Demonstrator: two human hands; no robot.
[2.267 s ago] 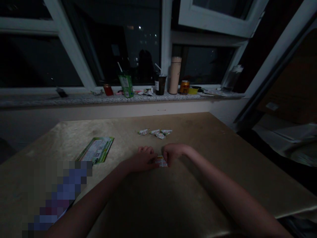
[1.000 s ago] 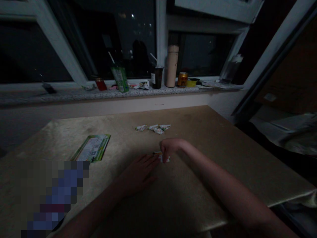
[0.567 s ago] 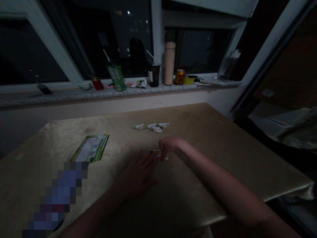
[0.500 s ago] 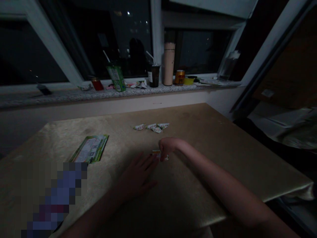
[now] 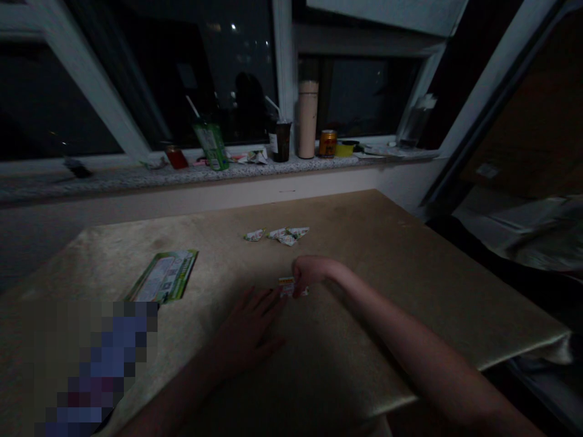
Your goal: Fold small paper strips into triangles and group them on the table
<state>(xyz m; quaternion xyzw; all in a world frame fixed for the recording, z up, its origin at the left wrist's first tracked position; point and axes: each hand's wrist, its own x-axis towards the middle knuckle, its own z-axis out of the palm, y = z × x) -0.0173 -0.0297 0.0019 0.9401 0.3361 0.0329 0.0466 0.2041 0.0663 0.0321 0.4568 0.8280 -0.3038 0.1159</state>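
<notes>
One printed slip (image 5: pixel 286 286), frame centre, seems mid-press: left hand (image 5: pixel 248 328) spread open, right hand (image 5: pixel 312 271) curled, grip unclear; next needs steady pinning.

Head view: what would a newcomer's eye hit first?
Probably the pale right hand at mid-table, its fingers pointing down onto a small printed paper, with the left hand spread at that paper's left side. Next, likely the pixelated blue patch at lower left, just below the green packet. Behind, a tall pink bottle stands on the windowsill against dark glass.
</notes>
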